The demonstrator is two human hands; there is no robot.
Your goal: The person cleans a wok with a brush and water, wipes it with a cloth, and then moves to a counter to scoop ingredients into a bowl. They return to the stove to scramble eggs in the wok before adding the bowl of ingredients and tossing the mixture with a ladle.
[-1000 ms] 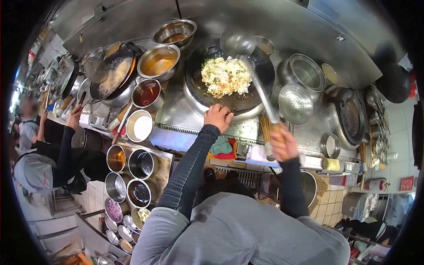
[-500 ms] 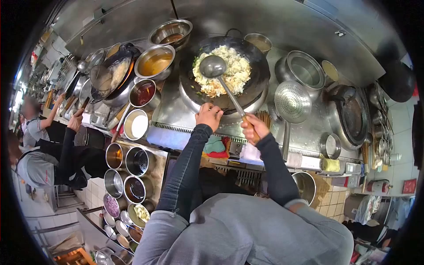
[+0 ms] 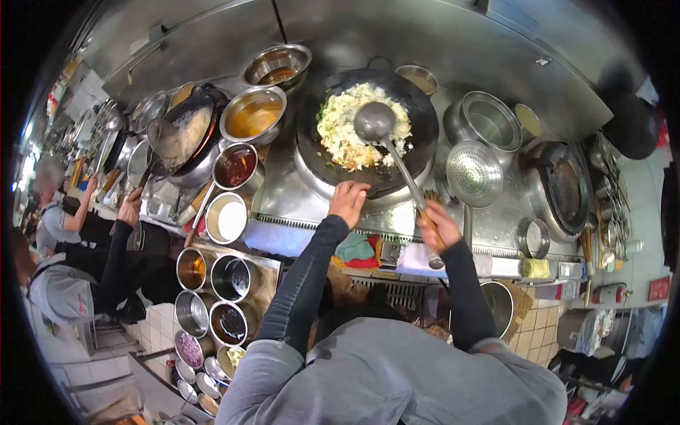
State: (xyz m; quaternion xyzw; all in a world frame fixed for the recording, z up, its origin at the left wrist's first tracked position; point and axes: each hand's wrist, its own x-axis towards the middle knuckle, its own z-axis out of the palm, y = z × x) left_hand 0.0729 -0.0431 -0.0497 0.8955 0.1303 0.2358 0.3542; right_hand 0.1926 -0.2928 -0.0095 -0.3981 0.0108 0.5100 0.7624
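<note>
My right hand (image 3: 439, 227) is wrapped round the wooden handle of a metal ladle (image 3: 375, 122). The ladle's bowl rests over a heap of rice (image 3: 346, 117) with bits of egg and green in a large black wok (image 3: 422, 113). At the wok's near edge is my left hand (image 3: 348, 202), its fingers bent together at the rim; what they grip there is too small to make out.
Metal bowls of amber liquid (image 3: 253, 115) and red sauce (image 3: 236, 166) stand left of the wok. A perforated strainer (image 3: 474, 174) lies to the right. Several seasoning pots (image 3: 231, 278) stand lower left. Co-workers (image 3: 64, 283) work at another wok (image 3: 185, 134) at far left.
The ladle has moved right over the rice, and my right hand has shifted right and toward me. My left hand stays at the wok's near rim. The view has shifted slightly.
</note>
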